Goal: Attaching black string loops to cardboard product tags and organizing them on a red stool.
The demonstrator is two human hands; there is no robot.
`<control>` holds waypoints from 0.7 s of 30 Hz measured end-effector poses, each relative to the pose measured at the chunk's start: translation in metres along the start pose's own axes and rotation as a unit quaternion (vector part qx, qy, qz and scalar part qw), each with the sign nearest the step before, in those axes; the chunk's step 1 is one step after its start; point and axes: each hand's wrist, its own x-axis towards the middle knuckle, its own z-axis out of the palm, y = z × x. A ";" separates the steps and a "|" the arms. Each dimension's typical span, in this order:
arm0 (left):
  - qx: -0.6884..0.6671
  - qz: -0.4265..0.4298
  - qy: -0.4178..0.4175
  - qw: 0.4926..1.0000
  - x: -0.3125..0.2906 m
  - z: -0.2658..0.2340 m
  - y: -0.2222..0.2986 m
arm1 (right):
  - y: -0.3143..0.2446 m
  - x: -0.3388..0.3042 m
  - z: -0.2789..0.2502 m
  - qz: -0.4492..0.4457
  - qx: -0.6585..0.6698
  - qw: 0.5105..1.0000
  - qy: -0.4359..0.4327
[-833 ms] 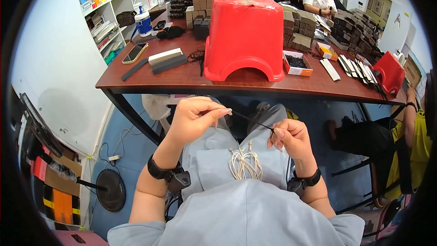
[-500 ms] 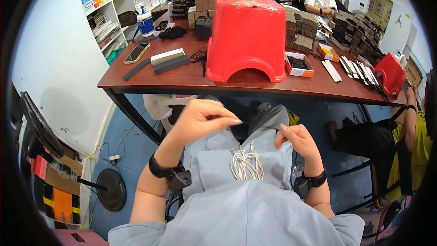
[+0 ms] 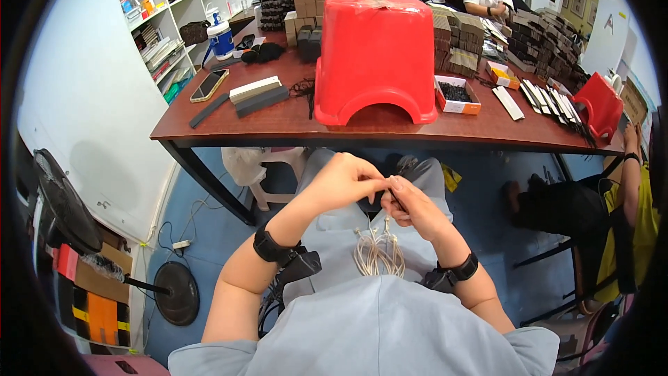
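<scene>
Near the counter (image 3: 278,127), a dark strand (image 3: 397,200) is pinched in the right hand (image 3: 417,209), best kept steady against the touching fingertips of the left hand (image 3: 346,181), its hold unclear.

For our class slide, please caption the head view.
Left hand meets right hand, which holds a thin dark item, beside a table.

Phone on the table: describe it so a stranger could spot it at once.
Find the red-brown table and the big red stool standing on it. Go left past the white bar to the table's left end. The phone lies flat there near a plain dark strip, set apart by its glossy dark screen and pale gold edge.
</scene>
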 end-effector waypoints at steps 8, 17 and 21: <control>-0.101 -0.089 -0.044 0.990 0.008 -0.013 -0.014 | -0.004 -0.003 -0.015 -0.040 -0.043 0.998 0.024; -0.107 -0.046 0.033 0.993 0.007 -0.043 -0.028 | -0.004 -0.016 -0.037 -0.079 -0.109 0.988 0.072; -0.032 0.018 0.212 0.976 0.015 -0.088 -0.059 | -0.008 -0.027 -0.057 -0.098 -0.090 0.984 0.117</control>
